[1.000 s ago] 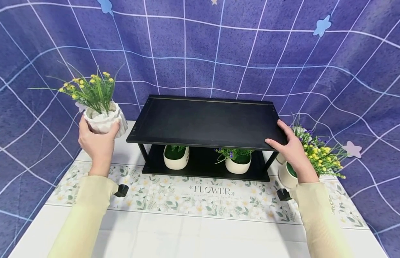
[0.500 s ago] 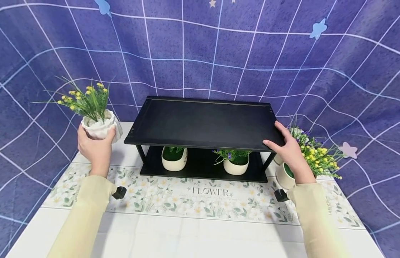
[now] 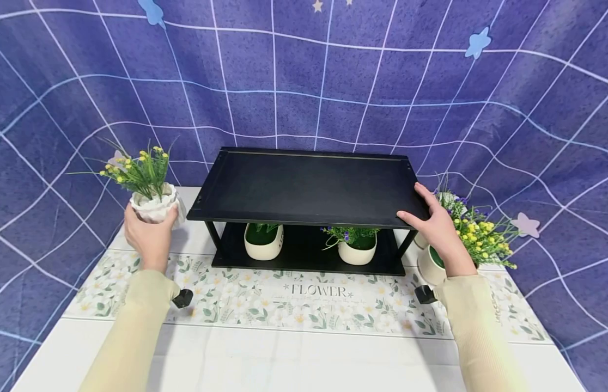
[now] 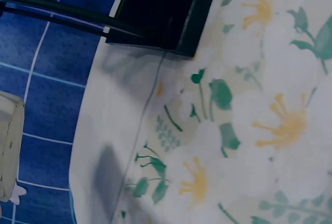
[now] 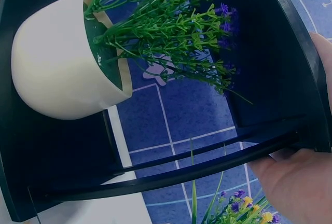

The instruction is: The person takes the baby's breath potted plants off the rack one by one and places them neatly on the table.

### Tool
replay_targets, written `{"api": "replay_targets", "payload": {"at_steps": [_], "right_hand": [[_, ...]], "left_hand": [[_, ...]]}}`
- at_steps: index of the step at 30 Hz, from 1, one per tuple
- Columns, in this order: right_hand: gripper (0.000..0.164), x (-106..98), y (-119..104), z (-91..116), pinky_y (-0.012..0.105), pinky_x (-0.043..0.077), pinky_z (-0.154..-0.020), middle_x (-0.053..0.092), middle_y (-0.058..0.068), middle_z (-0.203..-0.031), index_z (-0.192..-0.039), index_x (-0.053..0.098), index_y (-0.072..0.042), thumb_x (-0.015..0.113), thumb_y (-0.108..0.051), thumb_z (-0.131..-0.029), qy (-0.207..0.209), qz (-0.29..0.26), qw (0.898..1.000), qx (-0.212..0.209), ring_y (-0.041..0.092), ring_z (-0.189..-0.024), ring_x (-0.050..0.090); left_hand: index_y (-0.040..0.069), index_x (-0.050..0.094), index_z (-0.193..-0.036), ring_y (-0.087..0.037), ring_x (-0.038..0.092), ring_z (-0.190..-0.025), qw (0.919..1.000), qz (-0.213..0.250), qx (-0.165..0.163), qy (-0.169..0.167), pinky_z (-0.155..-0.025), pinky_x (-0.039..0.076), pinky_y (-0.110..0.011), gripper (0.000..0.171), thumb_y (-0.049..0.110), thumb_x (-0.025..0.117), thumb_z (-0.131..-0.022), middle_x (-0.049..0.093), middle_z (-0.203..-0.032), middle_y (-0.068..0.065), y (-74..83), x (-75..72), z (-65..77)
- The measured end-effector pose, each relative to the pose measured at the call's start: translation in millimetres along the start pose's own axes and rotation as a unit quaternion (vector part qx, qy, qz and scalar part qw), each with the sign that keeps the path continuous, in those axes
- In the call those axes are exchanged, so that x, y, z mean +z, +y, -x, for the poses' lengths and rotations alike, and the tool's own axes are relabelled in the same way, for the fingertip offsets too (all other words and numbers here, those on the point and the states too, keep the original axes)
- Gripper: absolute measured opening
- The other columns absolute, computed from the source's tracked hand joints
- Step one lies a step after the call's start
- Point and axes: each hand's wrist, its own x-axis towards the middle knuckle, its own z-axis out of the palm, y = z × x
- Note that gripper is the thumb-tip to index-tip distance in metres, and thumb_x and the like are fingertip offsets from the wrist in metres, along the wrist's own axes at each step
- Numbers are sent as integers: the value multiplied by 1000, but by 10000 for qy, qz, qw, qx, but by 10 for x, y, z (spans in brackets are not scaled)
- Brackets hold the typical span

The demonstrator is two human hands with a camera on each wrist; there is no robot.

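At the left, my left hand [image 3: 150, 238] grips a ruffled white pot with yellow flowers and grassy leaves, a potted plant [image 3: 154, 204], just left of the black two-tier shelf [image 3: 309, 188]. Only part of that pot [image 4: 9, 146] enters the left wrist view, at its left edge. My right hand [image 3: 441, 231] holds the right end of the shelf's top board, thumb over the front corner and fingers along the side. On the lower tier stand a cream pot with green leaves [image 3: 263, 245] and a cream pot with purple flowers [image 3: 357, 253].
Right of the shelf, behind my right forearm, stand more potted plants, one with yellow flowers [image 3: 485, 239]. A floral runner [image 3: 309, 310] lettered FLOWER lies along the shelf's front on the white table [image 3: 284, 359]. A purple gridded curtain [image 3: 304, 71] hangs behind.
My left hand has lowered the potted plant beside the shelf, lately also bringing it slightly right. My right hand keeps its place on the shelf's end while the head view shifts a little.
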Motion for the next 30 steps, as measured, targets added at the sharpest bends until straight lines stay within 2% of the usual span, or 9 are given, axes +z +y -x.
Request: {"api": "replay_targets", "payload": {"at_steps": [14, 21, 30], "right_hand": [[86, 4, -5, -5, 52, 17, -120, 12, 4, -164, -156, 21, -21, 70, -38, -88, 55, -16, 10000, 9, 31, -150, 13], [85, 5, -15, 0, 52, 18, -119, 13, 3, -164, -156, 21, -22, 70, -39, -88, 47, 8, 10000, 39, 32, -150, 14], [84, 9, -10, -9, 54, 17, -119, 12, 4, -164, -156, 20, -23, 70, -32, -89, 50, 13, 10000, -33, 33, -151, 11]], "left_hand": [[12, 48, -140, -25, 49, -131, 9990, 200, -255, -301, -113, 34, -33, 81, 39, 82, -72, 57, -138, -10, -255, 76, 63], [12, 47, -142, -27, 49, -131, 9977, 53, -416, -530, -114, 33, -37, 84, 42, 82, -72, 55, -140, -11, -353, 102, 138], [9, 45, -143, -32, 49, -130, 9977, -64, -322, -593, -113, 34, -42, 85, 38, 82, -72, 54, -140, -14, -441, 148, 194]]}}
